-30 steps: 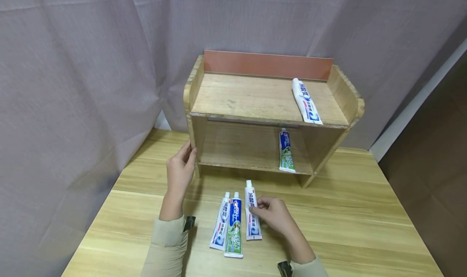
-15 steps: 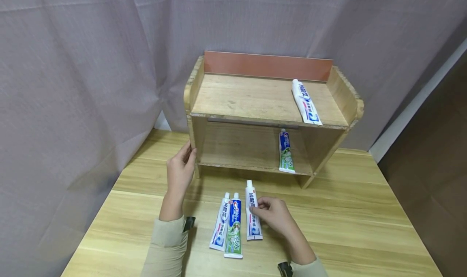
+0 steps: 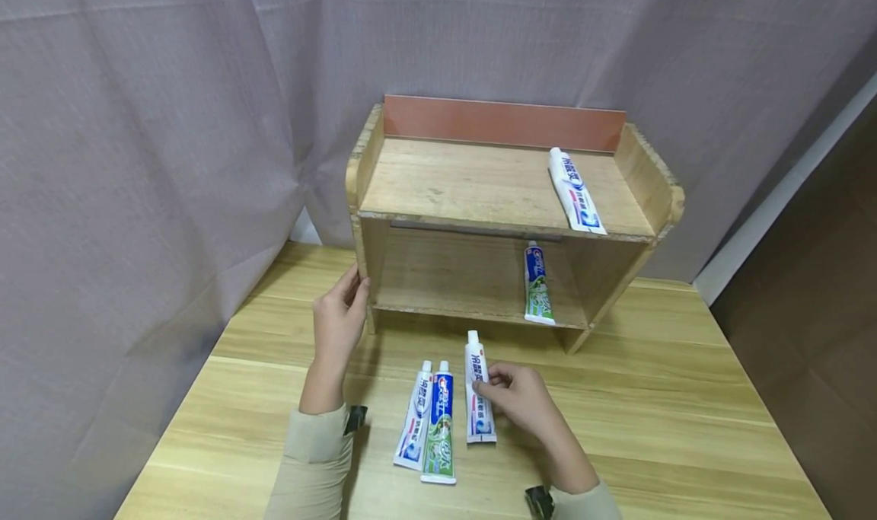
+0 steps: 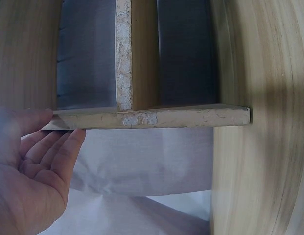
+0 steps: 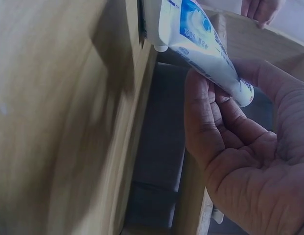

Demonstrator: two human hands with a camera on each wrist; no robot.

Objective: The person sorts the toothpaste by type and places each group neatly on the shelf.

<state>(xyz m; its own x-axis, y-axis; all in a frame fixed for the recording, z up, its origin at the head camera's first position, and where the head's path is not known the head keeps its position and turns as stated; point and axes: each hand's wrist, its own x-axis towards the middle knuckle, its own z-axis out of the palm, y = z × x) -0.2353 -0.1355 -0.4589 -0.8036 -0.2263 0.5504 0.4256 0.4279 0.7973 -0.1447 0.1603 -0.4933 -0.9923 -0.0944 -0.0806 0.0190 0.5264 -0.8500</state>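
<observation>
My right hand [image 3: 524,402] pinches a white-and-blue toothpaste tube [image 3: 480,419] between thumb and fingers, its cap pointing toward the shelf. In the right wrist view that tube [image 5: 205,54] is tilted, with the thumb on one side and fingers on the other. My left hand [image 3: 338,318] grips the left side panel of a wooden two-tier shelf [image 3: 473,314]; the left wrist view has the thumb and fingers on opposite faces of the panel [image 4: 181,117]. Left of the held tube lie another white tube [image 3: 414,425] and a blue-and-green Crest tube [image 3: 439,436], side by side on the table.
A white toothpaste tube [image 3: 574,193] lies at the right of the upper tier. Below it, a blue-and-green tube [image 3: 537,284] lies on the lower tier's right part. Grey cloth [image 3: 171,124] hangs behind, and a brown panel [image 3: 808,314] stands at the right.
My right hand and its toothpaste tube have shifted slightly toward the shelf and to the right. The left hand stays on the side panel, and the other tubes have not moved.
</observation>
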